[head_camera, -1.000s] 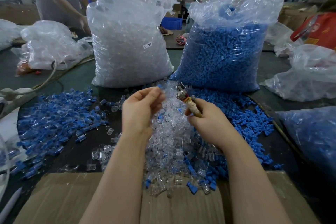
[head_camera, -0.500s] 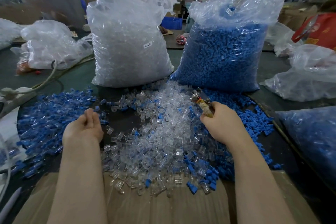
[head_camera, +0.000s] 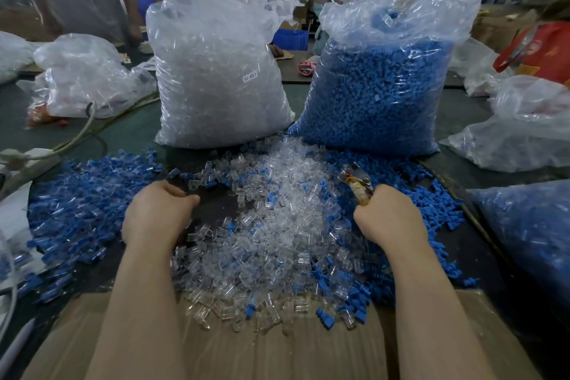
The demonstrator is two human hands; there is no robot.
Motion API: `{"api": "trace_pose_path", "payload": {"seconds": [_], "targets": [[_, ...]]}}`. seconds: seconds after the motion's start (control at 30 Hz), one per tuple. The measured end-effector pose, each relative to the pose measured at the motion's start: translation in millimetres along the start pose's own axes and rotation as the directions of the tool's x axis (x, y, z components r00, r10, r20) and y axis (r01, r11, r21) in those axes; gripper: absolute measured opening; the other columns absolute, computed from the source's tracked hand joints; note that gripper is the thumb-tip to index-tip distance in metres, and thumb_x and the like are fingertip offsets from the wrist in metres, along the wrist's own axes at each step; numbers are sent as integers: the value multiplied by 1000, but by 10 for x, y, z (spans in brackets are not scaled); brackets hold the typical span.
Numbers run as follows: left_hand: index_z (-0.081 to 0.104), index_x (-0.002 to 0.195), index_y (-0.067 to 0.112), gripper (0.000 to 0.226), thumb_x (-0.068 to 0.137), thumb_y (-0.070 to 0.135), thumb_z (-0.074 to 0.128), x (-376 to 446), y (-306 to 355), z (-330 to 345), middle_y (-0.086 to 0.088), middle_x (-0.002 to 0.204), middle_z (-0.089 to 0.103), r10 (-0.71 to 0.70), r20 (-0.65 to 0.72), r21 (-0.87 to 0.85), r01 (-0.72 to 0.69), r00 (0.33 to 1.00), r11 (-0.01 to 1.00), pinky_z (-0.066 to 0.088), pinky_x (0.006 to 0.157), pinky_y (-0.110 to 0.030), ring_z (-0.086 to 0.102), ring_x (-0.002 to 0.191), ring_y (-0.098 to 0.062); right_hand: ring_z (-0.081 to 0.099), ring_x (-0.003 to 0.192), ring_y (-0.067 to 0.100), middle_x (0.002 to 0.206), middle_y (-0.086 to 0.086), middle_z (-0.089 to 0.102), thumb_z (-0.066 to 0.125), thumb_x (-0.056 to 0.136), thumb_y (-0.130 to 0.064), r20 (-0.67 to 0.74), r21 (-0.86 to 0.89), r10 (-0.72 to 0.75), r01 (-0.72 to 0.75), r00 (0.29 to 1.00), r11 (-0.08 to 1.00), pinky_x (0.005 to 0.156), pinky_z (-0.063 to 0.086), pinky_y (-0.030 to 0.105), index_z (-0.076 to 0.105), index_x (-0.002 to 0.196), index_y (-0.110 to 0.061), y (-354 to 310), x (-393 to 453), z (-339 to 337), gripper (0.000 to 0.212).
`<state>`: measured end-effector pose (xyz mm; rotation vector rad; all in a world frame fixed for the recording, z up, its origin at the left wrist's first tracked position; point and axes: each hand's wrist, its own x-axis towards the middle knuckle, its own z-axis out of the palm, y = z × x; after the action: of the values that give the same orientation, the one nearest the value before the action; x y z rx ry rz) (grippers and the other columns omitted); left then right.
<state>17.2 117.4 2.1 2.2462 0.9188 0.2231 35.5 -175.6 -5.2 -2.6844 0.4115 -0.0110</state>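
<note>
A heap of clear plastic caps (head_camera: 277, 219) lies mid-table, with loose blue plastic pieces (head_camera: 410, 191) along its right side. To the left spreads a pile of blue-and-clear joined pieces (head_camera: 80, 194). My left hand (head_camera: 157, 213) hovers knuckles-up at the clear heap's left edge. Its fingers curl loosely down toward the dark table, and nothing shows in them. My right hand (head_camera: 390, 216) grips the yellowish handle of a small metal tool (head_camera: 357, 183) over the heap's right edge. The tool's tip points away from me.
A tall bag of clear caps (head_camera: 216, 77) and a tall bag of blue pieces (head_camera: 379, 86) stand behind the heap. More plastic bags (head_camera: 521, 133) lie left and right. A cardboard sheet (head_camera: 277, 352) covers the near edge. A white cable (head_camera: 86, 123) runs at left. People stand beyond.
My left hand left the tool at centre, swung out to the joined-piece pile at left, and has come back right to the clear heap's edge. My right hand lowered slightly with the tool.
</note>
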Motion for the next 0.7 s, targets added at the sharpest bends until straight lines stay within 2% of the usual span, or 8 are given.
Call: {"api": "trace_pose_path", "payload": {"seconds": [0.03,0.1,0.2,0.27,0.33,0.4,0.53,0.7], "targets": [[64,106,20,30,86,41,71,-12,10,22,-10,110,64,-16,36,196,9,999,981,50,83,-44,60,100,-30,45,62,19,74,4,48,58,87,-24,-4,-9,25,-25,1000,1000,48,27,29,37,74,-17,1,-2,-2,25],[62,119,15,39,89,39,69,-1,24,37,-15,120,61,-60,82,379,25,995,925,50,86,-45,58,109,-34,45,60,19,73,4,49,59,88,-24,-14,-19,65,-65,998,998,47,27,28,39,74,-16,4,-4,-1,26],[64,117,10,29,91,25,66,20,17,75,-17,117,62,-41,81,389,6,996,921,49,76,-41,59,106,-36,47,60,20,73,5,50,61,89,-26,5,-38,93,-93,996,995,47,28,28,43,78,-14,6,-14,14,25],[69,103,11,18,90,22,68,-3,36,103,-15,107,66,30,97,292,-57,995,955,51,75,-40,61,98,-33,48,61,20,75,5,51,61,89,-27,30,-59,91,-89,995,994,48,29,29,41,75,-15,-6,-21,23,27],[70,82,20,5,86,22,73,-44,88,144,-7,93,70,127,128,104,-140,984,985,53,75,-38,63,85,-24,48,62,20,75,5,51,62,89,-26,43,-76,79,-75,996,994,49,31,30,40,74,-16,-21,-23,29,29],[69,74,25,11,82,22,76,-142,174,185,1,82,70,248,133,-93,-237,960,967,50,67,-32,60,73,-15,49,62,21,73,5,52,63,88,-24,40,-70,70,-67,997,995,49,32,30,43,73,-15,-33,-24,40,26],[69,83,24,10,78,20,78,-342,383,269,3,79,70,360,163,-356,-286,918,890,54,66,-32,64,71,-14,49,60,21,71,5,52,64,89,-24,31,-72,79,-76,996,994,49,33,30,43,72,-15,-60,-28,54,28],[72,100,18,21,79,15,76,-462,486,381,-1,82,71,398,280,-463,-240,874,853,54,70,-31,63,68,-14,48,60,22,71,5,52,63,89,-25,21,-83,75,-73,997,994,50,32,30,43,72,-14,-48,-31,67,28]]}}
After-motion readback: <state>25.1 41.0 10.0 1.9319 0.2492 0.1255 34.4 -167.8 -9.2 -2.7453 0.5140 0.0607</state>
